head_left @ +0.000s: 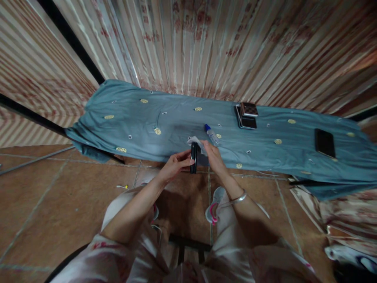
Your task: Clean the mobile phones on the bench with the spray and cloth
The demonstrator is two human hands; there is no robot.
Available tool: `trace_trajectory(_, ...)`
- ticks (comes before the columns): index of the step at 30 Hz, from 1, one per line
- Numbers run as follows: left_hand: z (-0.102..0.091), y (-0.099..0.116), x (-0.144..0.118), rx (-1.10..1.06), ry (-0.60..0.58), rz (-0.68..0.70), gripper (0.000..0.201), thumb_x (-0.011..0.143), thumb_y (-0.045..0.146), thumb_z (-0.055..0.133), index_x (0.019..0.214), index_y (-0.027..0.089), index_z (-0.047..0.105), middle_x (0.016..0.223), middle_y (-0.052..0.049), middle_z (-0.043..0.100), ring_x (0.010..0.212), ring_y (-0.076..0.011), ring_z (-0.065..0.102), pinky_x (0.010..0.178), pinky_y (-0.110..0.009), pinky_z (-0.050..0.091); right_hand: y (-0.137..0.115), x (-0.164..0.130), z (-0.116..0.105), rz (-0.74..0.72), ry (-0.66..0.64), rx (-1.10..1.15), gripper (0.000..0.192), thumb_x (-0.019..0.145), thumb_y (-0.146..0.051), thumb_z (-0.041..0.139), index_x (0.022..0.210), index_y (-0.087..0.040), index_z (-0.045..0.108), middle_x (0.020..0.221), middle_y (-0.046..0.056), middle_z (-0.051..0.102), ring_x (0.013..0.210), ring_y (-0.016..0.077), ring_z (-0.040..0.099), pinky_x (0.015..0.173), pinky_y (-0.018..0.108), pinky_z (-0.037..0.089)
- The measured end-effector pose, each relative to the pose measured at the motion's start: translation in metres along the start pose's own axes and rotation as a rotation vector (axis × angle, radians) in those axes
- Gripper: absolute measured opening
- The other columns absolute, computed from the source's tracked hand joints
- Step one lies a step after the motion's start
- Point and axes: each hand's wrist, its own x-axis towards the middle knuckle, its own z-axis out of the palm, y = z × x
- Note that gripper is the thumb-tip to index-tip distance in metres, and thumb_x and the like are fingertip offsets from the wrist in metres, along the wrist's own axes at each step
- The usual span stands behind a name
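My left hand (177, 164) is closed on a black phone (193, 163), held up on edge at the front of the cloth-covered table. The thumb lies on the near side; the rest of the fingers are partly hidden behind the phone. A crumpled white wipe (193, 139) touches the phone's upper end. My right hand (212, 154) pinches this wipe from the right, with its fingertips partly covered. Just beyond the right hand, a clear bottle with a blue cap (212, 134) lies on its side on the cloth.
Blue patterned cloth (176, 114) covers the long table. To the right are a dark phone-like slab (249, 122) with a checkered case (249, 109) partly over it, and another black slab (324, 143). A striped curtain (188, 51) hangs behind; a small white-and-yellow item (125, 186) lies on the tiles.
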Motion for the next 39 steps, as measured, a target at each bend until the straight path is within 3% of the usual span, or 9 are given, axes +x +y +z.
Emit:
trace_trajectory(6, -0.002, 0.005, 0.0, -0.033, -0.023, 0.022, 0.054, 0.062, 0.032, 0.084, 0.114, 0.02, 0.072, 0.108, -0.009, 0.073, 0.095, -0.0232, 0.068, 0.082, -0.035, 0.052, 0.016, 0.004, 0.007, -0.007, 0.025, 0.026, 0.054, 0.087, -0.067, 0.049, 0.109, -0.023, 0.072, 0.109, 0.004, 0.074, 0.108, 0.0237, 0.064, 0.102, 0.039, 0.045)
trace_trajectory(12, -0.003, 0.006, 0.004, -0.072, 0.046, 0.1, 0.052, 0.063, 0.028, 0.084, 0.113, 0.023, 0.071, 0.115, -0.007, 0.071, 0.105, -0.0242, 0.065, 0.087, -0.036, 0.051, 0.022, 0.0, 0.017, -0.064, 0.006, -0.099, 0.043, 0.092, -0.055, 0.046, 0.099, -0.021, 0.072, 0.08, 0.001, 0.068, 0.08, 0.0198, 0.061, 0.079, 0.032, 0.049)
trace_trajectory(15, -0.004, 0.005, 0.005, -0.095, 0.095, 0.126, 0.053, 0.062, 0.026, 0.085, 0.114, 0.025, 0.07, 0.119, -0.005, 0.069, 0.108, -0.0239, 0.064, 0.09, -0.037, 0.051, 0.021, -0.004, 0.019, -0.096, 0.002, -0.183, 0.04, 0.094, -0.049, 0.044, 0.102, -0.021, 0.071, 0.079, 0.001, 0.068, 0.075, 0.0185, 0.06, 0.074, 0.03, 0.049)
trace_trajectory(20, -0.006, 0.01, 0.005, -0.122, 0.144, 0.179, 0.048, 0.062, 0.026, 0.084, 0.108, 0.022, 0.071, 0.125, -0.006, 0.066, 0.111, -0.0246, 0.062, 0.092, -0.037, 0.05, 0.018, -0.008, 0.02, -0.127, -0.046, -0.258, 0.041, 0.096, -0.047, 0.042, 0.114, -0.023, 0.069, 0.1, 0.004, 0.073, 0.093, 0.0226, 0.067, 0.087, 0.035, 0.051)
trace_trajectory(25, -0.01, 0.017, 0.008, -0.122, 0.177, 0.216, 0.043, 0.06, 0.026, 0.085, 0.101, 0.021, 0.071, 0.114, -0.004, 0.07, 0.105, -0.0217, 0.064, 0.09, -0.033, 0.049, 0.014, -0.011, 0.021, -0.257, -0.06, -0.321, 0.04, 0.097, -0.044, 0.041, 0.116, -0.024, 0.07, 0.131, 0.007, 0.065, 0.126, 0.0227, 0.056, 0.109, 0.038, 0.042)
trace_trajectory(33, -0.007, 0.007, 0.013, -0.116, 0.208, 0.159, 0.05, 0.057, 0.028, 0.087, 0.103, 0.02, 0.069, 0.089, 0.0, 0.071, 0.081, -0.0142, 0.065, 0.083, -0.032, 0.05, 0.008, -0.013, 0.02, -0.307, -0.005, -0.356, 0.036, 0.097, -0.035, 0.043, 0.118, -0.024, 0.07, 0.125, 0.008, 0.068, 0.118, 0.0217, 0.062, 0.106, 0.039, 0.046)
trace_trajectory(39, -0.002, -0.004, 0.017, -0.027, 0.228, 0.127, 0.06, 0.052, 0.029, 0.089, 0.108, 0.02, 0.067, 0.088, 0.0, 0.071, 0.074, -0.013, 0.064, 0.07, -0.027, 0.049, 0.008, -0.01, 0.015, -0.283, 0.079, -0.334, 0.037, 0.096, -0.037, 0.045, 0.125, -0.026, 0.066, 0.131, 0.006, 0.065, 0.124, 0.0221, 0.058, 0.11, 0.041, 0.043)
